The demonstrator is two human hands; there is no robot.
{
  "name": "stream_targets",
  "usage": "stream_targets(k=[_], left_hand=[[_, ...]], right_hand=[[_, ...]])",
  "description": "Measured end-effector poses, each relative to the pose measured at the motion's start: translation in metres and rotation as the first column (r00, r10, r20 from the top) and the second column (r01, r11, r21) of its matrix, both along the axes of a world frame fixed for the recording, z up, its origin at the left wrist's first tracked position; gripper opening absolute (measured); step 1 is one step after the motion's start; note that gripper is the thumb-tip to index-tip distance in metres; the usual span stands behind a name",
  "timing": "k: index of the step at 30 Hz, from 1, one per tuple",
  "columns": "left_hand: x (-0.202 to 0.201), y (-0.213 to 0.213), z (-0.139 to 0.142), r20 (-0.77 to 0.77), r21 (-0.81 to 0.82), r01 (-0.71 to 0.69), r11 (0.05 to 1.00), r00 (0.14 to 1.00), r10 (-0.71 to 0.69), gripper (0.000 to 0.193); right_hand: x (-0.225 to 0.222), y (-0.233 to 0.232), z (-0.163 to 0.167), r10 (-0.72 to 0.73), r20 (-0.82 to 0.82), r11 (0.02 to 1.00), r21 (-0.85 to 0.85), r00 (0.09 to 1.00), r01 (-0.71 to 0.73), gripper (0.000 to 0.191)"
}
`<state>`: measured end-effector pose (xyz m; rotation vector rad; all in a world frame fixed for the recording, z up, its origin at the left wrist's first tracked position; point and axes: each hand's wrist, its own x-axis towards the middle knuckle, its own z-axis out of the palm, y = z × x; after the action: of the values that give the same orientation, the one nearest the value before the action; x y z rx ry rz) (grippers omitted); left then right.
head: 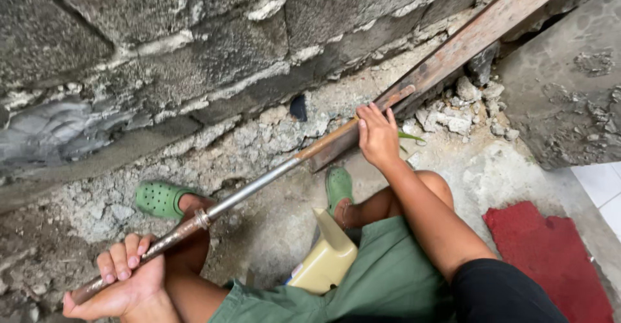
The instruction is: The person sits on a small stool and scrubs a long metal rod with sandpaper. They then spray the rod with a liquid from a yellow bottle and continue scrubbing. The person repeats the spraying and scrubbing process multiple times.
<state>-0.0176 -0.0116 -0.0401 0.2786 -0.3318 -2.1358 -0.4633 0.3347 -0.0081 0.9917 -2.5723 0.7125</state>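
A long metal pipe [246, 193] runs on a slant from the lower left corner up toward the middle, rusty brown at the near end, with a threaded collar partway along, then bare grey steel, then a brownish far end that meets the foot of a rusted steel beam [466, 45] near the base of the wall. The left hand [123, 284] is closest, low in the corner, palm up with the fingers curled tightly over the pipe's rusty near end, holding it firmly. Just beyond it, two green clogs [162, 198] rest on the rough concrete ground [272, 226], knees bent, green shorts [381, 284] covering the thighs, and a cream plastic container [326, 258] sits between the legs. To the right lies a red mat [550, 252]. The right arm stretches forward over the knee; the right hand [377, 135] is at the pipe's far end, palm down, fingers spread loosely and laid over it where it meets the beam, pressing rather than clenched. Beyond, broken rubble [453, 113] lies at the foot of the grey block wall [194, 51], with a small dark hole [298, 107] in its base.
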Motion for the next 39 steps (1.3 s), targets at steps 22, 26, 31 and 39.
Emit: stream_targets(k=[22,26,31,39], left_hand=[[0.005,0.003,0.008,-0.043,-0.001,0.014,1.000,0.999,-0.014,0.058],[0.003,0.005,0.009,-0.003,-0.011,0.001,1.000,1.000,-0.001,0.057],[0.001,0.004,0.008,0.011,-0.021,0.028,0.999,1.000,-0.028,0.054],[0.004,0.005,0.014,-0.006,-0.018,-0.003,1.000,1.000,0.003,0.056]], right_hand=[[0.051,-0.019,0.006,-0.067,0.115,0.994,-0.075,0.991,0.076,0.042],[0.131,-0.054,-0.001,0.184,0.152,0.974,-0.162,0.971,-0.159,0.044],[0.130,-0.041,0.003,0.404,0.147,0.914,-0.104,0.903,-0.392,0.046],[0.094,-0.046,0.016,0.087,0.158,0.993,0.067,0.984,-0.099,0.040]])
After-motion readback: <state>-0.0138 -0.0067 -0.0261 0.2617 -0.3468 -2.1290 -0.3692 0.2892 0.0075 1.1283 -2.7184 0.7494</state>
